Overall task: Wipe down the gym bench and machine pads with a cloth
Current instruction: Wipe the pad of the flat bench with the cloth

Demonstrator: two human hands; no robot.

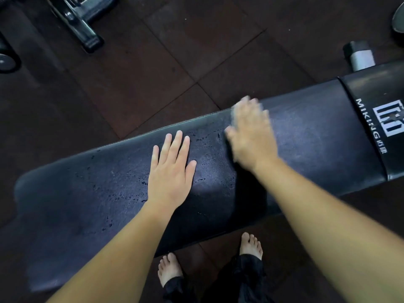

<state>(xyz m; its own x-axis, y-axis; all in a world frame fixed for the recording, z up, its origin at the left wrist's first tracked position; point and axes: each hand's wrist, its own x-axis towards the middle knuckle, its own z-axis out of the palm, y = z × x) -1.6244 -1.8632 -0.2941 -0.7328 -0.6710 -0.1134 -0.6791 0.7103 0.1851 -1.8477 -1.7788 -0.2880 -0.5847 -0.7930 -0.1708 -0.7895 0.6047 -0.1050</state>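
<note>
My left hand (169, 173) lay flat on the bench pad (87, 193), fingers straight and slightly apart; my right hand (251, 136) was blurred, its fingers unreadable.

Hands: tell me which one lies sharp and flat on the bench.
The left hand, fingers straight on the bench pad; the right hand is motion-blurred, nearer the logo.

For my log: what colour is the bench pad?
The bench pad is black; head view shows it best.
</note>
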